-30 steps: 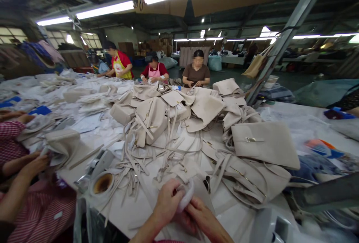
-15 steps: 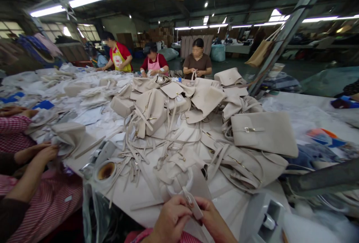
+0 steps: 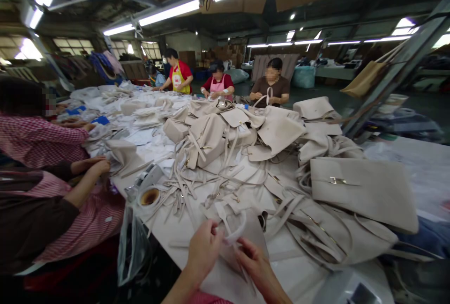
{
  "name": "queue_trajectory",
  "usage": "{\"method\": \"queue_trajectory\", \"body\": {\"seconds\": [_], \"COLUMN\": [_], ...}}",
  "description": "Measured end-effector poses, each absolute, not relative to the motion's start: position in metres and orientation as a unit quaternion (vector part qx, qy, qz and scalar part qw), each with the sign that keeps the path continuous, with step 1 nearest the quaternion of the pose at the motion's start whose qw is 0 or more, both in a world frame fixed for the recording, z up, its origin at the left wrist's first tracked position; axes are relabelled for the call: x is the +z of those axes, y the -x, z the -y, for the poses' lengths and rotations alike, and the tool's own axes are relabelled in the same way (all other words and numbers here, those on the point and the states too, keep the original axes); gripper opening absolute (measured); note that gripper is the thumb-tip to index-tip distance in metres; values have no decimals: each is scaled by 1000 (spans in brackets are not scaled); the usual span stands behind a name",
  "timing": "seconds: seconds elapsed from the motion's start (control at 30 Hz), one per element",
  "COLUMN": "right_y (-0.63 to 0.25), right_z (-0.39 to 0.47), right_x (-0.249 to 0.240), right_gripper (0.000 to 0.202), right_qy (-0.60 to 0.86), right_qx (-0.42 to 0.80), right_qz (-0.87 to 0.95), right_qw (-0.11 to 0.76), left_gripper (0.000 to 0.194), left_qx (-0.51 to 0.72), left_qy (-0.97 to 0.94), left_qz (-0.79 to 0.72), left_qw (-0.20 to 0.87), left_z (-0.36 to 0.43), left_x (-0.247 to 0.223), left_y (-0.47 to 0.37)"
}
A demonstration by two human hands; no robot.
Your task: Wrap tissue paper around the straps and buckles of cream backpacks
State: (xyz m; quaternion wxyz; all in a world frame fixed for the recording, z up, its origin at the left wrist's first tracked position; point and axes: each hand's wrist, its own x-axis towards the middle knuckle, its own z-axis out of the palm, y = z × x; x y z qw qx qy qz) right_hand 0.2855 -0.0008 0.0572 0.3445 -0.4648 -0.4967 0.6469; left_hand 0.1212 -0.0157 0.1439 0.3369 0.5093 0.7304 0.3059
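Note:
A beige handbag (image 3: 258,233) lies at the table's front edge, before both hands. Its looped handle (image 3: 241,230) is wrapped in white material. My left hand (image 3: 203,248) is closed at the left end of this handle, with thumb and fingertips pinched together; exactly what they grip is partly hidden. On the other side, my right hand (image 3: 256,263) has its fingers bent around a narrow beige strap (image 3: 250,286) that hangs below the handle. The fingertips of the two hands are a short way apart.
Beige bags (image 3: 207,137) lie heaped ahead, and a large flap bag (image 3: 362,191) rests at the right. Loose straps and a tape roll (image 3: 150,196) are on the left, near a co-worker's hands (image 3: 98,166). A grey-white device (image 3: 348,287) stands at lower right.
The view has swung left. My hands have moved apart; the strap end held up between them is lowered, and my left hand has shifted to the wrapped handle.

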Motion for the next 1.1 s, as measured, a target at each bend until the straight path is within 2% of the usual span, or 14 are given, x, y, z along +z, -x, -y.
{"method": "queue_trajectory", "body": {"seconds": [0.27,0.4,0.57,0.67,0.87,1.03,1.1], "right_y": [-286,-289,-293,-294,-305,-315,-315], "right_z": [6,12,17,18,13,16,17], "right_x": [41,21,11,22,60,83,87], "right_gripper": [50,56,64,60,55,40,43], "right_qy": [436,445,455,448,429,415,419], "right_qx": [690,682,689,688,693,711,717], "right_qz": [453,444,450,472,497,470,451], "right_qw": [359,373,341,320,297,318,329], "left_gripper": [35,41,35,32,39,46,45], "left_qx": [248,274,349,391,472,488,501], "left_qy": [-387,-309,-261,-257,-258,-279,-263], "left_qz": [-678,-641,-604,-576,-495,-547,-542], "left_qw": [573,647,667,670,682,620,621], "left_z": [3,-6,-12,-6,16,30,36], "left_x": [136,124,122,131,146,129,125], "left_y": [-119,-127,-137,-146,-171,-183,-182]}}
